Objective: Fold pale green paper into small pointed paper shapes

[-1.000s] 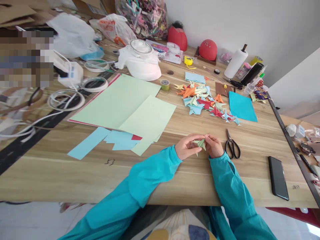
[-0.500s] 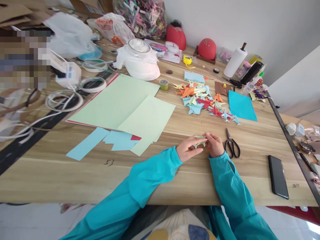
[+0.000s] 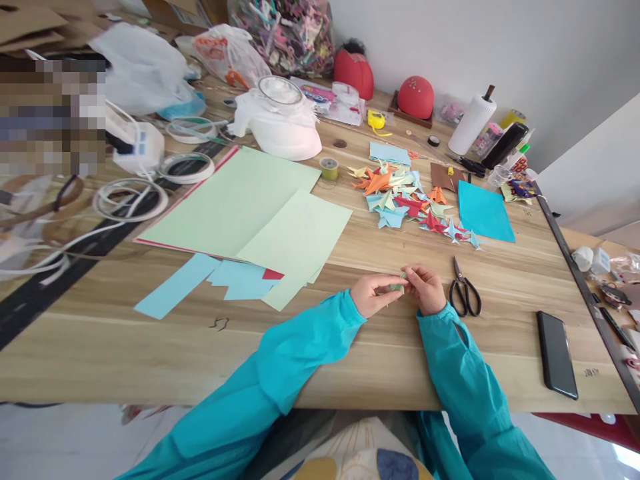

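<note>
Pinching the small green folded paper (image 3: 398, 288) above the surface (image 3: 390, 373), you have the fingers and thumb of your left hand (image 3: 371, 293) nearly closed about its left part, while your right hand (image 3: 427, 289) grips its right end with bent fingertips. Black-handled scissors (image 3: 459, 283) lie just right of that hand; a pile of colourful folded pieces (image 3: 411, 205) lies beyond both.

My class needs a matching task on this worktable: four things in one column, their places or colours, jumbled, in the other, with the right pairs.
1. scissors
2. phone
3. folded green paper
4. tape measure

A. held between left hand and right hand
B. yellow, toward the back of the table
C. between the right hand and the phone
D. nearest the table's right edge

Pairs: 1-C, 2-D, 3-A, 4-B
</note>
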Motion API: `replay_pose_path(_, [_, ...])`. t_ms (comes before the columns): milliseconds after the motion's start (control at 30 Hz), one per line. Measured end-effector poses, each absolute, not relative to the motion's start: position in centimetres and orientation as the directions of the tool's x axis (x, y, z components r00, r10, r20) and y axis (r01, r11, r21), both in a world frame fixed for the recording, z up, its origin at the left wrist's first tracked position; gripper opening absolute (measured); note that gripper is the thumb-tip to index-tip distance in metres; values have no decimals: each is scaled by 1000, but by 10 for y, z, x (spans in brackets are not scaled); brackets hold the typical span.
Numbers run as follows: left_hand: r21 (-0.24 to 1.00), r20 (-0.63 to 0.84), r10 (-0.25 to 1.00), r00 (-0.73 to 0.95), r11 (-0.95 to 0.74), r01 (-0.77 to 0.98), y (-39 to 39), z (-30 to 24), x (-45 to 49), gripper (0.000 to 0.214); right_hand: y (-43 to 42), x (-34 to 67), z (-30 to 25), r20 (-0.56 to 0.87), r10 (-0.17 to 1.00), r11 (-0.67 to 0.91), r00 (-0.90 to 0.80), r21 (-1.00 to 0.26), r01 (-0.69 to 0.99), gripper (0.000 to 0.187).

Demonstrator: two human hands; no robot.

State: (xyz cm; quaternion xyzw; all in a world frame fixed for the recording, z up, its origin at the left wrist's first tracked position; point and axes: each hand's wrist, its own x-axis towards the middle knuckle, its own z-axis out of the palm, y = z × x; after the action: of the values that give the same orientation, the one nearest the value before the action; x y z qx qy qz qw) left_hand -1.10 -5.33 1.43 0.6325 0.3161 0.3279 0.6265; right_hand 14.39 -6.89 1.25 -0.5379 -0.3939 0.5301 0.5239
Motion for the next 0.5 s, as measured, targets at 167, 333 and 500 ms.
replay_pose_path(167, [996,80,862,501,-89,-7,-48,9,-13,30,-74,141,23,76,979,77,187,-997,0,29])
replay_pose_path(333, [993,79,904,420,-110,51,-44,11,-16,28,-79,136,25,204,964,173,171,-968,179,42])
replay_pose_path(500, [977,141,909,392,-191,90,-41,11,-18,27,-82,133,25,303,952,266,40,-888,375,12])
